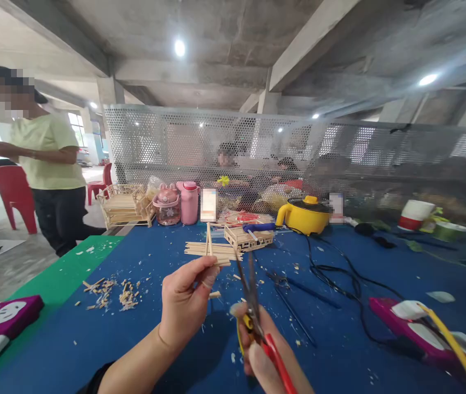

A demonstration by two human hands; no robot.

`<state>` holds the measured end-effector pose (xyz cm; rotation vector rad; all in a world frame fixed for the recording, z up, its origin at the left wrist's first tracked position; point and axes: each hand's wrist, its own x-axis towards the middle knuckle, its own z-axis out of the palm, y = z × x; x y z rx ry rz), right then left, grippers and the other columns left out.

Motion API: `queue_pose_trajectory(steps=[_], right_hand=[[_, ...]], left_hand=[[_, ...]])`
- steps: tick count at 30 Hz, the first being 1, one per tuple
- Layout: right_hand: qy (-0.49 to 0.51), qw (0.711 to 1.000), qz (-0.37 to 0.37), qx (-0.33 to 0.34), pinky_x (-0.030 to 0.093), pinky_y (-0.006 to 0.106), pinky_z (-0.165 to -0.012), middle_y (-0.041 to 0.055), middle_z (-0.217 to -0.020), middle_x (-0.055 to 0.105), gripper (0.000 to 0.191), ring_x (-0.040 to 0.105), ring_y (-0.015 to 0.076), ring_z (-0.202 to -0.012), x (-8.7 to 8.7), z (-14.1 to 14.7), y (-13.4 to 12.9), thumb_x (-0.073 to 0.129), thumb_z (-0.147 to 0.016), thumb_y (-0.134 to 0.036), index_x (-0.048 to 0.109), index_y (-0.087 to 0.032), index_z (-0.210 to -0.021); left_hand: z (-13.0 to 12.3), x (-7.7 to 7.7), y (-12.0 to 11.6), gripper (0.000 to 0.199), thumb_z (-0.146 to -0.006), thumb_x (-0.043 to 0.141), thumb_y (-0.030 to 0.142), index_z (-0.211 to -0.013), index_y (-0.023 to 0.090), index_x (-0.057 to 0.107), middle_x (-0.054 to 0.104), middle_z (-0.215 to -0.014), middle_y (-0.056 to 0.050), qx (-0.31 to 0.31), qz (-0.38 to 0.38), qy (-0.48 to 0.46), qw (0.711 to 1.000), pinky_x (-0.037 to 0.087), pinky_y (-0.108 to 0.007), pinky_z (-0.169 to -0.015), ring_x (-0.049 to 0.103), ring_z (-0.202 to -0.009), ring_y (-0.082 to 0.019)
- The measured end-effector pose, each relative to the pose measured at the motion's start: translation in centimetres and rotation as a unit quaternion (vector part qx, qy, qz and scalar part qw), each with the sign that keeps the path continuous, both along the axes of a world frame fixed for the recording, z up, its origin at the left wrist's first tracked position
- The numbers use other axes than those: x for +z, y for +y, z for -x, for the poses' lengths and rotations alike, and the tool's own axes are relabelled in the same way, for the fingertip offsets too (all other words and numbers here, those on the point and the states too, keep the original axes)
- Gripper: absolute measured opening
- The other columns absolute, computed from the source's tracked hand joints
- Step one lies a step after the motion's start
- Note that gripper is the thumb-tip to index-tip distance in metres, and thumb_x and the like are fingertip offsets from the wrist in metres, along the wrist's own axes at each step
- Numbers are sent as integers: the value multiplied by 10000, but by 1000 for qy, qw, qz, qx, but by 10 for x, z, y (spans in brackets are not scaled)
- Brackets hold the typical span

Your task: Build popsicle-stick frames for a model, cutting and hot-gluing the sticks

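Note:
My left hand (pixel 184 293) pinches a few thin wooden sticks (pixel 209 242) between thumb and fingertips. One part of them stands upright; another points right, towards the blades. My right hand (pixel 272 355) is closed around red-handled scissors (pixel 251 290), their blades apart and pointing up, just right of the sticks. A yellow and black piece also shows within the right hand's grip; I cannot tell whether it belongs to the scissors. Behind my left hand lies a bundle of sticks (pixel 194 249). A small stick-built frame (pixel 241 238) stands beyond the scissors.
Wood offcuts (pixel 128 295) litter the blue tabletop (pixel 110 350) at left. Pliers (pixel 278 279), a yellow pot (pixel 309 215) and black cables lie to the right, near a purple power strip (pixel 413 328). Pink bottles (pixel 189 203) stand at the back; a person (pixel 48 148) is at left.

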<state>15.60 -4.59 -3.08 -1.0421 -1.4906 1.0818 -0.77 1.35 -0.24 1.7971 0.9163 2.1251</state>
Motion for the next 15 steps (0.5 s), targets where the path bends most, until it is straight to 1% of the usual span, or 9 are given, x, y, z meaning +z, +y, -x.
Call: queue_pose_trajectory(steps=[2,5,9,15], right_hand=[[17,999,5,40,402,247,-510,-5,-694,469,633,428,116,-553,5,15,1,528,-712,-705,559,-233,-1133],[31,997,12,64,384,251,-498,-15,-671,435,702,380,111,-531,11,23,3,475,-679,-778,551,-234,-1117],[37,997,13,69,380,261,-492,-20,-659,419,776,367,110,-512,11,21,7,453,-633,-825,546,-224,-1115],[43,997,10,62,373,258,-470,-27,-631,414,762,353,100,-485,7,22,8,454,-645,-818,561,-205,-1084]], left_hand=[[0,2,-3,204,-766,656,102,-936,210,694,752,-837,-7,21,-17,29,999,572,-178,-645,710,-701,-127],[-2,7,-8,184,-757,667,92,-903,200,693,746,-800,2,47,-43,57,996,556,-143,-622,695,-663,-101],[-3,10,-11,195,-754,665,72,-906,193,684,743,-797,0,51,-69,76,993,548,-130,-641,690,-672,-91],[-3,9,-12,209,-759,655,58,-921,190,671,738,-792,-5,44,-87,92,991,543,-126,-640,689,-680,-90]])
